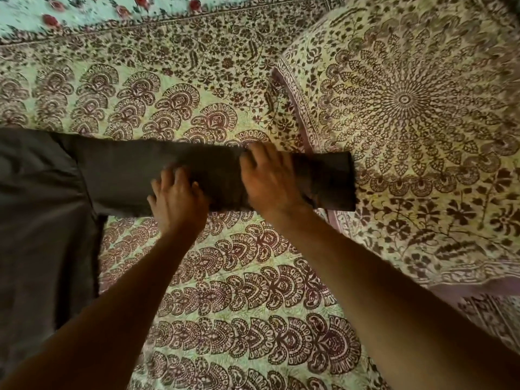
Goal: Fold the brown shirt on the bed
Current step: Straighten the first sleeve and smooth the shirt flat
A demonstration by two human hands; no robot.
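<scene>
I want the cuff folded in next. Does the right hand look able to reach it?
Probably yes. The right hand already rests on the sleeve, and the cuff lies just beyond it with nothing on top.

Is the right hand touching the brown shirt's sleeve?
Touching. The head view shows the right hand lying palm-down on the sleeve, fingers spread across the fabric.

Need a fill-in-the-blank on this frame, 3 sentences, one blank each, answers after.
1. Both hands rest on the brown shirt's stretched-out ____.
2. The right hand lies nearer the sleeve's ____ than the left hand does.
3. The sleeve's end lies against a patterned ____ at the right.

Answers: sleeve; cuff; pillow
</scene>
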